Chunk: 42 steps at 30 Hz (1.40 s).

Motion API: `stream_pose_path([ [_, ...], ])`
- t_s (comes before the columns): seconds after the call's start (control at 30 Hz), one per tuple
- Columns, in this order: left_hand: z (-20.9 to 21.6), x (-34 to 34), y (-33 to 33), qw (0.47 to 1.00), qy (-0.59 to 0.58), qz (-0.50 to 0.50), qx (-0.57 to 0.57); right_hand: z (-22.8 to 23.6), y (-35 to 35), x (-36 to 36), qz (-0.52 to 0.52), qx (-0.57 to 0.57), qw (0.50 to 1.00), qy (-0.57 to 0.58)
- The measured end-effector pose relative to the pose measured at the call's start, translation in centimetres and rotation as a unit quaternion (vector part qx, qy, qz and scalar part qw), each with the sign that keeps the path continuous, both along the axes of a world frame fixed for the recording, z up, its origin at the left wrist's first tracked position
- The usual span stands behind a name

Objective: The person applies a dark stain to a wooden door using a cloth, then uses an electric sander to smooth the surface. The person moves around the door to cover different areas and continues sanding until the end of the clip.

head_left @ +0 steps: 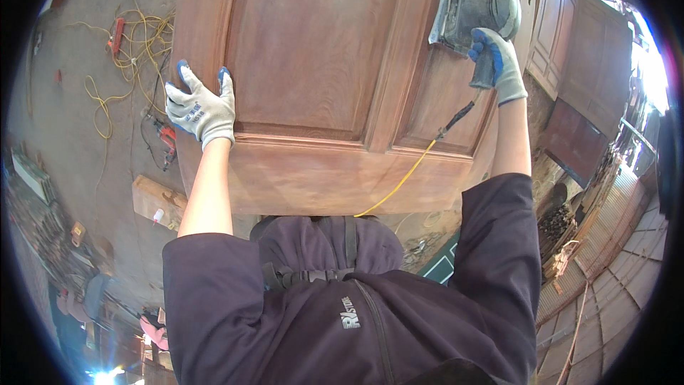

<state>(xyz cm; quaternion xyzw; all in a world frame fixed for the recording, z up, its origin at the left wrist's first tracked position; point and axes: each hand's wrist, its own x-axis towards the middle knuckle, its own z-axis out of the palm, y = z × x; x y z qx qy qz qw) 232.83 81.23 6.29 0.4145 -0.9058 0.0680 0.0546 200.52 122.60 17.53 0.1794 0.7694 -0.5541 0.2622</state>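
Observation:
In front of me lies a brown panelled wooden door (306, 43) with raised mouldings. My right hand (501, 64), in a grey and blue work glove, is wrapped round the handle of a grey electric sander (463, 11). The sander rests over the narrow right panel of the door. From its handle a yellow power cord (406, 180) runs down across the door's near edge. My left hand (203, 105), gloved the same way, lies on the door's left edge with its fingers spread and nothing in it.
Tangled yellow cord (139, 57) lies on the floor at left, near a red and black power tool (167, 139). A wooden block (158, 201) sits below it. More wooden doors (552, 21) lean at the right, beside stacked timber (559, 224).

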Motion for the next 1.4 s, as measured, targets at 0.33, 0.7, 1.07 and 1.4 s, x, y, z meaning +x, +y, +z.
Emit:
stream_pose_path([
  [0.33, 0.5, -0.2, 0.2, 1.0, 0.022, 0.012, 0.008, 3.9, -0.7, 12.1, 0.023, 0.148, 0.987, -0.059],
  [0.7, 0.3, -0.1, -0.1, 0.999, 0.041, 0.004, 0.013, 1.7, -4.1, 3.1, -0.007, 0.133, 0.991, -0.02],
  [1.07, 0.6, -0.3, 0.0, 0.999, 0.031, 0.023, 0.018, 0.7, 6.6, 10.3, -0.094, 0.032, 0.991, -0.094],
  [1.4, 0.4, 0.0, 0.1, 0.999, 0.053, 0.009, -0.002, -0.1, 12.4, 6.8, -0.214, -0.032, 0.973, -0.081],
])
